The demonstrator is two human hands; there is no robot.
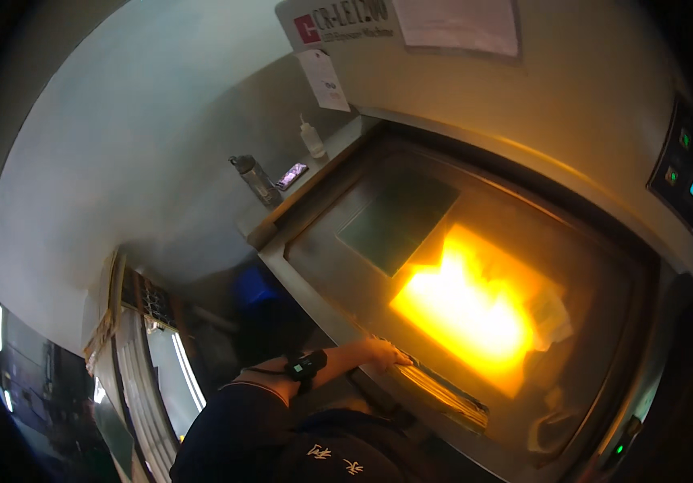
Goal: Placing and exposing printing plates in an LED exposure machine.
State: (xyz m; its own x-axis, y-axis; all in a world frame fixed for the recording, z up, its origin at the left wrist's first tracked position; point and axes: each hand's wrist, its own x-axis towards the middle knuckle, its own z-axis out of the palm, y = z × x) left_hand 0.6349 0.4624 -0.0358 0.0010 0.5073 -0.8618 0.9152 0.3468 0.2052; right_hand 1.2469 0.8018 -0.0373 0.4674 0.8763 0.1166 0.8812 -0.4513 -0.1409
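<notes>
- Left hand (386, 354): lies over the left end of a long, yellow-lit stack of thin panels (447, 396); whether the fingers grip it or only rest there, I cannot tell. The right hand is out of view.
- The stack lies along the near edge of the framed machine bed (346, 286).
- Inside the bed's frame: a dark green panel (399, 221) toward the left edge, a glaring yellow patch (471, 306) touching its lower corner.
- Ledge beside the bed's left edge: a white squeeze bottle (312, 141) near the far corner, then a phone (291, 175) just beside a dark, lidded drinking bottle (255, 181); contents of both bottles unclear.
</notes>
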